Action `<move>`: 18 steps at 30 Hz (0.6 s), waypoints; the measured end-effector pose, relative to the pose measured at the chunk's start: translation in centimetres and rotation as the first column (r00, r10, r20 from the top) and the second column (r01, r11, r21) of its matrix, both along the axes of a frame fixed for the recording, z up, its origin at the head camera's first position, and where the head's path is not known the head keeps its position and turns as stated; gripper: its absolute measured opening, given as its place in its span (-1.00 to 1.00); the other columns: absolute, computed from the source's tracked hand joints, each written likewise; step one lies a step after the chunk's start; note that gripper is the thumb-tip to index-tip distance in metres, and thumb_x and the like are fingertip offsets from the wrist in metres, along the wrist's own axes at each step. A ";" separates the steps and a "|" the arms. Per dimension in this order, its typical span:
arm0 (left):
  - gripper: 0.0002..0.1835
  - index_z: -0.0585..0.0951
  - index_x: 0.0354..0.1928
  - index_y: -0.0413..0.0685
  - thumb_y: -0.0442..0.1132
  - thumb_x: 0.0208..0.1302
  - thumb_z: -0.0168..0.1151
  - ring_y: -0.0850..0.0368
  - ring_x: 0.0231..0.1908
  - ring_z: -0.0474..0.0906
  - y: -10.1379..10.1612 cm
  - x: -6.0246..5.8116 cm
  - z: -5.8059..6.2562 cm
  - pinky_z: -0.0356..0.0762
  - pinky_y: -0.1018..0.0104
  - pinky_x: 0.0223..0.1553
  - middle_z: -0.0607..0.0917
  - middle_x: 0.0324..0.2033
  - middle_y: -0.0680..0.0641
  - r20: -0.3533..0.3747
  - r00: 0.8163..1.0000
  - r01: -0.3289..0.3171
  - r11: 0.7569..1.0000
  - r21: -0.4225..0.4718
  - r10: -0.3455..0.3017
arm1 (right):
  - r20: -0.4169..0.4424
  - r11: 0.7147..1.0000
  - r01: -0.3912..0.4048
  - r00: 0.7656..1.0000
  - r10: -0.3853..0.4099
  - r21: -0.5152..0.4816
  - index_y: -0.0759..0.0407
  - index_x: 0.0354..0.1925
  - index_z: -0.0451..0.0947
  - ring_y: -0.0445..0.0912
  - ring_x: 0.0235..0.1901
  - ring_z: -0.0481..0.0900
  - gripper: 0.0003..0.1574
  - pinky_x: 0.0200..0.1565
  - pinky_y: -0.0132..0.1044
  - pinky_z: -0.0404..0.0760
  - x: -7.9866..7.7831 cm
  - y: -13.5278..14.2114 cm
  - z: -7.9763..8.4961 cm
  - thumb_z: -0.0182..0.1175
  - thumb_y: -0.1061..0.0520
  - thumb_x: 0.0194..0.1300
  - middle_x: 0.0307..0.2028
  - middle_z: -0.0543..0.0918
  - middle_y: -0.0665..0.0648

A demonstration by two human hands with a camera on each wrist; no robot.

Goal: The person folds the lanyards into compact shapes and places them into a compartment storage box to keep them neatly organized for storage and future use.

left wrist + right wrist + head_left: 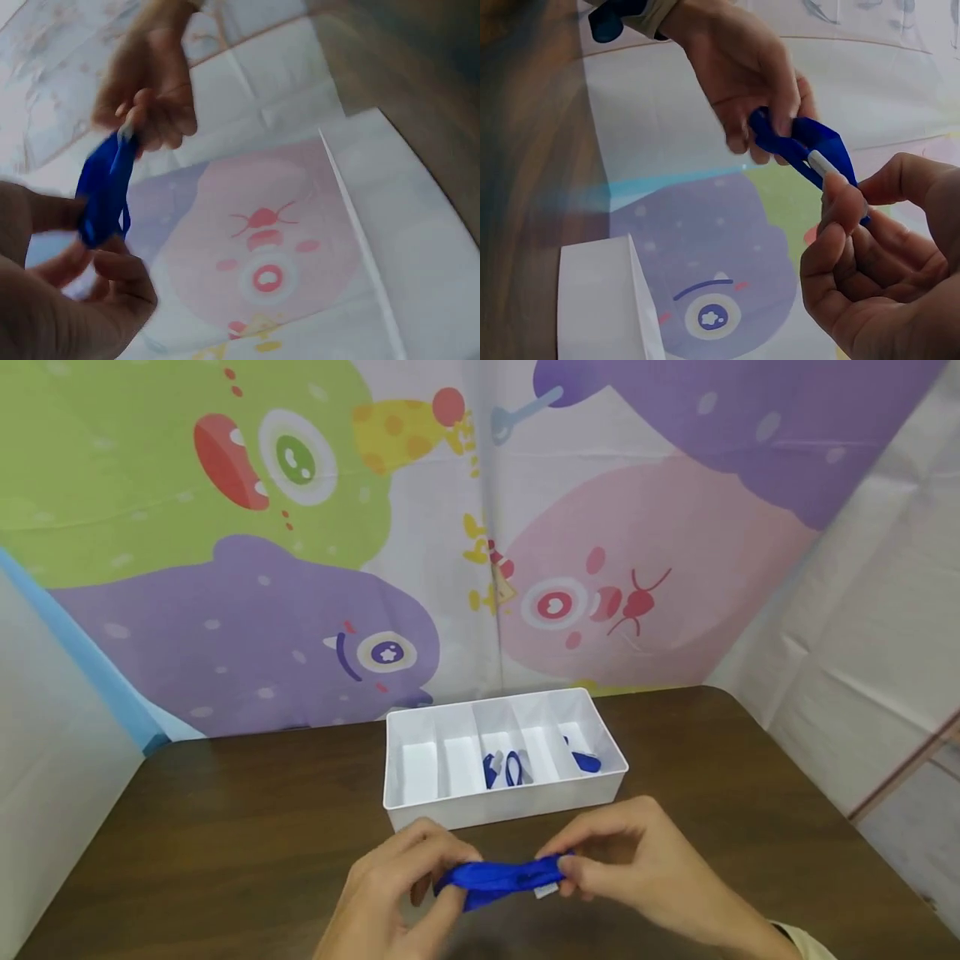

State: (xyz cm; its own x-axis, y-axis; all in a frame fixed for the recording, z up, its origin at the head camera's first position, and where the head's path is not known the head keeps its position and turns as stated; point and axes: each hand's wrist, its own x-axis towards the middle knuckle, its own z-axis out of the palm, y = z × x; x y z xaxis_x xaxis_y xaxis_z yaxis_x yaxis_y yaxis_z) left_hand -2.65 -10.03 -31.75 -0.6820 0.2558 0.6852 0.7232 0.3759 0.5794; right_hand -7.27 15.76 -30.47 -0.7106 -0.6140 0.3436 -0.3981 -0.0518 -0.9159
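Observation:
A folded blue strap (502, 880) is stretched between both hands, low in front of the white box. My left hand (401, 885) pinches its left end between thumb and fingers. The right end is pinched by my right hand (645, 872), with thumb and fingertips together. A small whitish tab (546, 890) shows at that end, and in the right wrist view the tab (821, 163) lies against the right fingertips. Seen from the left wrist, the strap (105, 187) hangs in loose layers between the two hands.
Just beyond the hands stands a white box (502, 810) with several compartments. Its middle compartment has blue loops (513, 768) with greyish parts, and the right-end one has a blue piece (587, 762). A cartoon-printed sheet (465, 635) hangs behind the dark wooden table (247, 827).

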 end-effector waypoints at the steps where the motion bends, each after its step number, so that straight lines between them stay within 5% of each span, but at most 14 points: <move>1: -0.60 0.68 -0.19 0.09 -0.56 0.00 0.29 0.43 -0.51 0.34 0.2 0.1 0.0 0.31 0.64 -0.53 0.56 -0.28 0.10 -0.060 0.998 -0.032 0.999 0.011 0.032 | 0.002 1.000 0.005 1.000 -0.005 -0.003 0.23 -0.19 0.71 -0.20 -0.53 0.59 -0.72 -0.51 -0.27 0.64 0.0 0.0 0.0 0.19 0.48 0.22 -0.45 0.71 0.19; 4: -0.65 0.70 -0.22 0.00 -0.53 -0.04 0.20 0.40 -0.52 0.35 0.7 0.1 0.1 0.30 0.69 -0.51 0.58 -0.22 0.02 -0.233 0.965 -0.120 0.992 0.028 0.123 | -0.010 1.000 0.030 1.000 -0.030 0.001 0.21 -0.22 0.71 -0.19 -0.55 0.57 -0.72 -0.54 -0.28 0.61 0.1 0.0 0.1 0.21 0.48 0.20 -0.49 0.68 0.20; 7: -0.74 0.70 -0.28 -0.10 -0.48 0.00 0.16 0.27 -0.44 0.47 1.0 -0.2 0.4 0.40 0.60 -0.42 0.63 -0.30 -0.02 -0.366 0.923 -0.112 0.993 0.040 0.119 | -0.003 0.996 0.083 0.997 -0.083 0.020 0.18 -0.24 0.72 -0.16 -0.57 0.58 -0.74 -0.55 -0.26 0.61 0.0 0.1 0.2 0.23 0.45 0.21 -0.51 0.69 0.17; 13: -0.76 0.67 -0.34 -0.10 -0.50 -0.04 0.14 0.10 -0.30 0.54 1.1 -0.8 1.0 0.34 0.42 -0.25 0.68 -0.38 -0.02 -0.443 0.896 -0.038 0.999 0.016 0.041 | 0.017 0.993 0.115 0.993 -0.115 0.028 0.21 -0.22 0.73 -0.13 -0.53 0.63 -0.78 -0.50 -0.20 0.67 -0.4 0.2 0.2 0.24 0.43 0.24 -0.50 0.70 0.15; 18: -0.72 0.66 -0.38 -0.07 -0.52 -0.13 0.11 0.07 -0.27 0.50 1.1 -0.9 1.0 0.28 0.39 -0.22 0.66 -0.37 -0.01 -0.443 0.896 -0.042 0.999 0.007 0.041 | -0.014 0.996 0.089 0.996 -0.089 0.010 0.20 -0.23 0.73 -0.14 -0.50 0.63 -0.76 -0.48 -0.22 0.66 -0.6 0.2 -0.1 0.25 0.44 0.20 -0.44 0.72 0.13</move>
State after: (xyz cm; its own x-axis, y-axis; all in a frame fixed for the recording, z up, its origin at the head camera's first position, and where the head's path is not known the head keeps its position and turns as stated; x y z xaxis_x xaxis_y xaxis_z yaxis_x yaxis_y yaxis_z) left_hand -3.57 -8.91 -30.70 -0.3186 0.2360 0.9180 0.8882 0.4125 0.2022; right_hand -7.89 15.93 -30.59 -0.7581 -0.5519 0.3473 -0.4127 -0.0063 -0.9109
